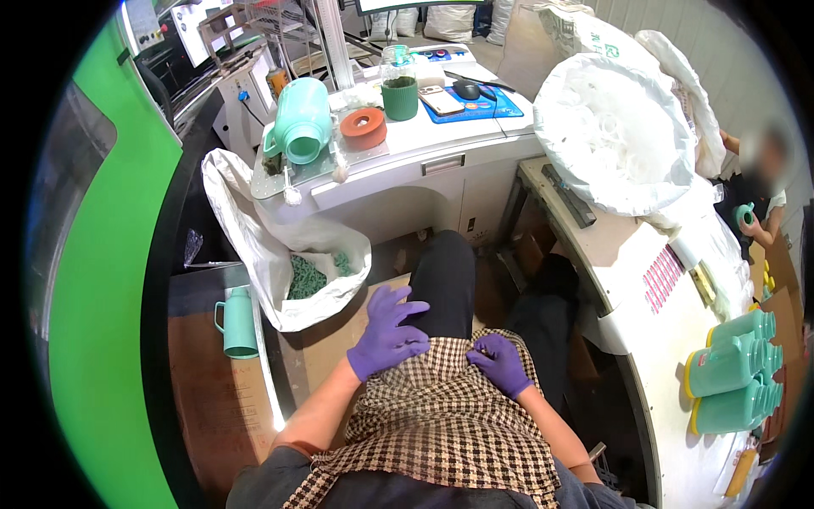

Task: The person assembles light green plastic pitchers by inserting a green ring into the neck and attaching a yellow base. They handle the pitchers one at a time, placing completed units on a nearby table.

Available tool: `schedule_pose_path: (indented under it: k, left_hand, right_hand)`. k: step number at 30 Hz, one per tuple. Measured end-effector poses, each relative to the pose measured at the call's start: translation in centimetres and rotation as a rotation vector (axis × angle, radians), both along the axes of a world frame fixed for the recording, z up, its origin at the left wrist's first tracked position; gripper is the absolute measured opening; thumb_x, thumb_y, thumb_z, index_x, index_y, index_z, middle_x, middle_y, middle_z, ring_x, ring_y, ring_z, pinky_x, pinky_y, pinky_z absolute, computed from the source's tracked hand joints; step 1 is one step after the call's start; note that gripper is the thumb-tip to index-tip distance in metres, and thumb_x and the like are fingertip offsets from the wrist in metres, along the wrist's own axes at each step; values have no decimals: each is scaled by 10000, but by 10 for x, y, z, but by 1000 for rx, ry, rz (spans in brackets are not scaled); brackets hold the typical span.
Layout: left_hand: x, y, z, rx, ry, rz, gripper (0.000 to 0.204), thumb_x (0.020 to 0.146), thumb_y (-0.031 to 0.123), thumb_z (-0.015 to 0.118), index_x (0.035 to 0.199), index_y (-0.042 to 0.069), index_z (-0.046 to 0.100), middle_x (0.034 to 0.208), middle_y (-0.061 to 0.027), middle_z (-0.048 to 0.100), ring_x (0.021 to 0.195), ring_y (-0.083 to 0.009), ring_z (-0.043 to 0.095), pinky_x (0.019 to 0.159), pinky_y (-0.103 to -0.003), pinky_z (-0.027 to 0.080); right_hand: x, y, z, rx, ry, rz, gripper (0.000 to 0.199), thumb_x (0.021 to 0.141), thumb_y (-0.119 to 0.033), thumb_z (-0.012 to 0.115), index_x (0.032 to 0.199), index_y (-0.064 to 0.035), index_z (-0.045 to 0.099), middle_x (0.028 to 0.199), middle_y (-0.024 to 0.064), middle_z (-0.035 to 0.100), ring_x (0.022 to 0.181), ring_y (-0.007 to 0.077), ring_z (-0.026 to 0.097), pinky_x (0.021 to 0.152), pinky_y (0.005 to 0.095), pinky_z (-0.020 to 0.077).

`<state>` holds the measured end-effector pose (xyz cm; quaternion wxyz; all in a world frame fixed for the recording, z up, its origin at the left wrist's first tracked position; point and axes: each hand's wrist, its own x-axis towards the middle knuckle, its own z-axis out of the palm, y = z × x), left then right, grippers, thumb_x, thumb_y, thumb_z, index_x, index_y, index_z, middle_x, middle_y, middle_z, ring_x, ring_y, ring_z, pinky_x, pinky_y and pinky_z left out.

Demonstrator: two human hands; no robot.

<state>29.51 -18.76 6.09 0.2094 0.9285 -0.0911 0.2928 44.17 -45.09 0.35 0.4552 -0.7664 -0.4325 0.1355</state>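
Note:
My left hand [388, 335], in a purple glove, is over my lap with its fingers spread, the lower ones against the edge of a brown and cream checked apron [441, 424]. My right hand [500, 363], gloved in the same purple, has its fingers curled in at the apron's upper edge, pinching the cloth. Left of my knees stands an open white sack [314, 246] with green plastic scraps [305, 277] inside. Beside that sack, a mint-green jug with a handle [240, 324] lies on a brown cardboard box [212, 399].
A white desk ahead carries a larger mint-green jug [305, 120], an orange tape roll [364, 128], a jar [399, 93], a phone [442, 100] and a mouse [466, 89]. On the right bench are a bag of clear plastic parts [615, 127] and several green jugs [729, 373]. A co-worker [755, 195] holds a green piece.

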Motion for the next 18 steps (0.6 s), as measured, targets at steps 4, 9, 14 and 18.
schedule_pose_path:
  k: [4,9,14,18]
  left_hand:
    - [60,20,31,-101,-200,85,138,791,326,797,839,202,760,1229,-8,629,1319,-300,448,1159,-495,263]
    - [142,59,50,-164,-228,335,293,841,277,781,1069,108,712,1230,-95,634,1227,-319,543,1094,-463,369]
    - [88,68,-15,-383,-263,404,269,925,183,712,1152,45,666,1165,-147,667,1118,-324,617,992,-408,475]
    - [-44,95,-130,-629,-125,684,251,973,191,682,1146,9,679,1039,-99,700,976,-208,660,903,-328,514]
  right_hand:
    - [37,23,35,309,-38,-326,158,859,-148,740,828,-24,649,861,111,654,802,265,633,743,358,506]
    - [109,65,105,286,-374,-445,203,858,-108,715,1042,-41,658,1041,136,659,998,311,614,909,409,479]
    - [61,62,107,323,-675,-385,395,856,-147,713,1241,-97,641,1243,125,619,1231,364,541,1079,502,384]
    - [0,76,83,124,-558,57,428,870,-299,698,1255,-119,645,1319,134,587,1303,392,484,1143,572,289]
